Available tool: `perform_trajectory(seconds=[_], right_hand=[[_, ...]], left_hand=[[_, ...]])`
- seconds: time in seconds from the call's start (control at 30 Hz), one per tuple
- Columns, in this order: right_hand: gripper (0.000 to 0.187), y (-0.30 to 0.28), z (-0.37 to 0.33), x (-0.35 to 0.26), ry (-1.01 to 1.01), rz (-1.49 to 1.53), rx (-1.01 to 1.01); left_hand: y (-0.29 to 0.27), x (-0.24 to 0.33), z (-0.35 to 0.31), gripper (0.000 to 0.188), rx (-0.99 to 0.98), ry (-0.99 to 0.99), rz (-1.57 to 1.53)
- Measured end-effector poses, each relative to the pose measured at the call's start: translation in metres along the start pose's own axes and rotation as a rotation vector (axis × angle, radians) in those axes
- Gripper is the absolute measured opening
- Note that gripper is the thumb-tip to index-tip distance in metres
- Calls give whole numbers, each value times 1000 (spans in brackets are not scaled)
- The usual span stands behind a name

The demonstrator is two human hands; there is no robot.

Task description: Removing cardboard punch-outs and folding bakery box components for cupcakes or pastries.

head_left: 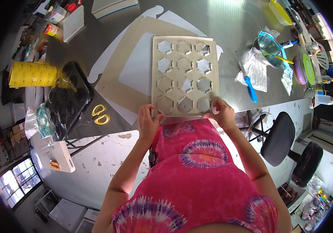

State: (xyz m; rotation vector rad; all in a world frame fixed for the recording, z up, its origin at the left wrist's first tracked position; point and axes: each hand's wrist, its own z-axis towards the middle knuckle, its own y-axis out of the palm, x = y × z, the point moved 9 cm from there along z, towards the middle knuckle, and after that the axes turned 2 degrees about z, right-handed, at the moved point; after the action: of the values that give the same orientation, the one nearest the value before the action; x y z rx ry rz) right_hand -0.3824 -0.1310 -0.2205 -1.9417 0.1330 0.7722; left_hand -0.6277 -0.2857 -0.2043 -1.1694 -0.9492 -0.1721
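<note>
Between my two hands is a tan cardboard cupcake insert (174,73) with rows of cut-out holes. My left hand (148,120) grips its near left corner, fingers closed with the thumb along the near edge. At the near right corner my right hand (221,113) pinches the board the same way. Beneath and beyond the insert lie flat box pieces: a tan card frame with a pale window (114,66) and white card with curved tabs (97,70). Parts of these show through the holes.
Yellow-handled scissors (101,115) and a dark muffin tin (68,99) are on the left, beside a yellow roll (32,74). To the right are a blue-handled spatula (250,90), crumpled white plastic (254,70) and a bowl with blue icing (268,46). A black chair (277,134) stands beyond the table's near edge.
</note>
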Motion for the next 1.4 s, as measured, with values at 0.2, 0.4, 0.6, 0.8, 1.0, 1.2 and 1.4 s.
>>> perform_trajectory(seconds=[0.2,0.4,0.6,0.8,1.0,1.2,1.4], right_hand=[[58,-19,10,25,21,327,295],[44,5,27,46,231,581,-104],[38,39,-17,-25,281,1169,-426],[34,91,-44,-71,233,1134,-776],[32,43,-34,-42,-293,233,-288],[44,-4,-34,-56,-575,-113,197],[35,2,-38,-55,-662,-159,197]], left_hand=[[0,-5,-4,45,35,-30,-13],[-13,0,1,44,44,-81,-141],[-79,51,23,46,367,159,-189],[-3,111,-17,47,-286,512,144],[38,57,-42,46,-212,423,189],[32,46,-41,47,-107,344,288],[29,47,-36,32,-90,345,309]])
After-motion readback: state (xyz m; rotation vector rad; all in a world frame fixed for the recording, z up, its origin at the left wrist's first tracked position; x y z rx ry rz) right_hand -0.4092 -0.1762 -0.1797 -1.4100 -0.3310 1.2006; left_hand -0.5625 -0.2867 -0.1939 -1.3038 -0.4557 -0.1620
